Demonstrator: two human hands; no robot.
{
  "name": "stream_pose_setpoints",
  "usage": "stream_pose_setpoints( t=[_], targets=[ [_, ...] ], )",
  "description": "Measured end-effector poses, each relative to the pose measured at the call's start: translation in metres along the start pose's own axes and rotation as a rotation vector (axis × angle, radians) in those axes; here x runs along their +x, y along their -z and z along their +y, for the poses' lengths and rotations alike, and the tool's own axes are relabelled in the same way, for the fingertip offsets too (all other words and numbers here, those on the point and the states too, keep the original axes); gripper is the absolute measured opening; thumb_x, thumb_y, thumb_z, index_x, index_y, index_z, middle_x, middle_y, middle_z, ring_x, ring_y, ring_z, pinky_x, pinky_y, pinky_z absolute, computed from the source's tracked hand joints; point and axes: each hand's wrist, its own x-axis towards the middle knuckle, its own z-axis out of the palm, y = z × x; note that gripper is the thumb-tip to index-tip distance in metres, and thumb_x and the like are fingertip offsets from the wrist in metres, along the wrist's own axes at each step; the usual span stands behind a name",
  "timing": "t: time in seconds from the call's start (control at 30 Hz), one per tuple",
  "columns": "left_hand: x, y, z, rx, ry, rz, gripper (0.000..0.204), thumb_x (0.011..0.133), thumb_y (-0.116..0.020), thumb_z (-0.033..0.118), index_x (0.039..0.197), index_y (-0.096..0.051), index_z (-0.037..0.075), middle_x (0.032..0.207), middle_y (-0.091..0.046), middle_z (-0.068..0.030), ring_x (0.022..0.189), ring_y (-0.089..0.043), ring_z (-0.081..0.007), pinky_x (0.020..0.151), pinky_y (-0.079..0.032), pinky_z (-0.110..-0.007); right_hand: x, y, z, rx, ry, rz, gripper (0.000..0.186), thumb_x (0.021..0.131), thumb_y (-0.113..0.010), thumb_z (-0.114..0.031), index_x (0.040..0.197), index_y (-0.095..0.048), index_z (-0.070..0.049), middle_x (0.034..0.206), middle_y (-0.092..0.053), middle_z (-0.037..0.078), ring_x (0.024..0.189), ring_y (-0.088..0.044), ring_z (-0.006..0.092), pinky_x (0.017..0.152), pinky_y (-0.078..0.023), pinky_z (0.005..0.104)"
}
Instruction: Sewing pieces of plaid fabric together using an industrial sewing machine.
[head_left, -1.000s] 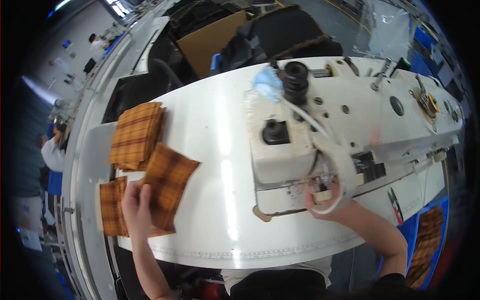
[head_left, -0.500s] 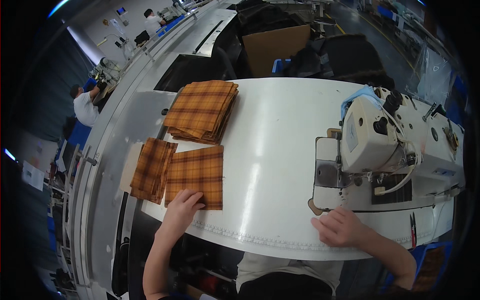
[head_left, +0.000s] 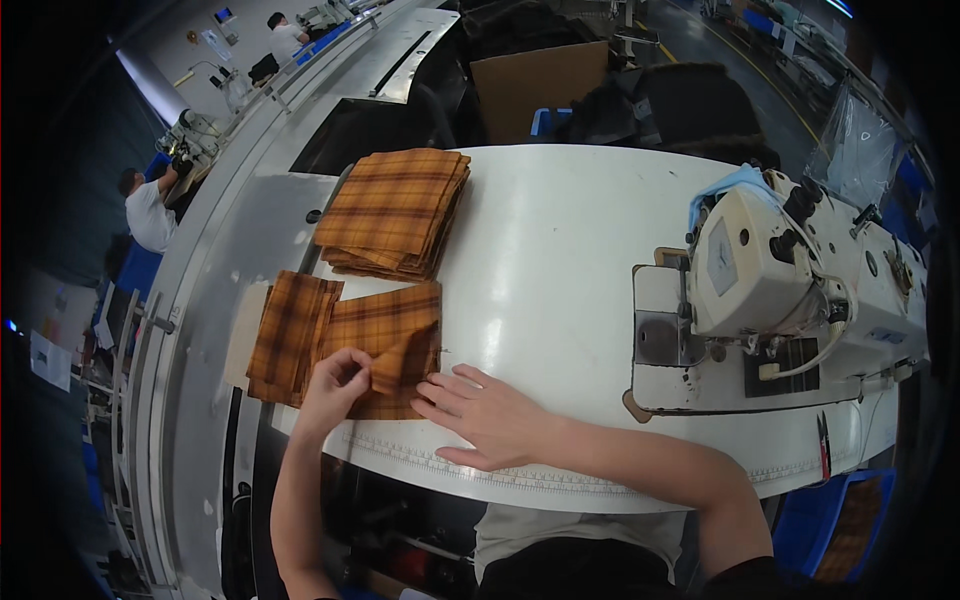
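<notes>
My left hand (head_left: 338, 385) pinches the near edge of an orange and brown plaid fabric piece (head_left: 407, 358), lifting and folding part of it up. More plaid fabric lies flat beneath the raised part. My right hand (head_left: 490, 415) is spread palm down, its fingertips at the near right corner of that fabric. To the left, overlapping its edge, rests a small pile of plaid pieces (head_left: 290, 335). Behind stands a taller stack of plaid pieces (head_left: 390, 205).
An industrial sewing machine (head_left: 765, 270) with a light blue cloth (head_left: 728, 188) on top occupies the table's right. Red-and-black thread snips (head_left: 824, 445) lie near the right front edge. A blue bin (head_left: 862, 525) hangs below. Behind the table are a cardboard box (head_left: 540, 85) and dark material.
My right hand has moved left from beside the sewing machine to the plaid fabric and opened. My left hand has lifted the fabric's near edge, which lay flat before.
</notes>
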Motion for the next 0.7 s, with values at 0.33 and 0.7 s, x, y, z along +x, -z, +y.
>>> stream_pose_setpoints(
  t=[0.33, 0.7],
  targets=[
    [-0.02, 0.144, 0.079, -0.336, -0.258, 0.621, 0.035, 0.103, -0.041, 0.024, 0.129, -0.049, 0.002, 0.123, -0.06, -0.0138, 0.11, -0.061, -0.0204, 0.093, -0.051, -0.034, -0.001, 0.005, -0.011, -0.022, -0.023, -0.033, 0.056, 0.095, -0.053, -0.04, 0.137, -0.048, -0.003, 0.137, -0.047, 0.016, 0.129, -0.045, 0.0304, 0.109, -0.034, 0.0452],
    [-0.123, -0.228, 0.077, 0.836, -0.908, -0.206, 0.035, 0.085, -0.067, 0.019, 0.108, -0.055, -0.006, 0.138, -0.047, -0.03, 0.131, -0.046, -0.0405, 0.11, -0.037, -0.049, -0.177, 0.078, -0.11, -0.217, -0.452, 0.005, 0.056, 0.088, -0.059, -0.027, 0.139, -0.048, -0.008, 0.144, -0.046, 0.017, 0.135, -0.043, 0.0282, 0.115, -0.028, 0.0429]
  ],
)
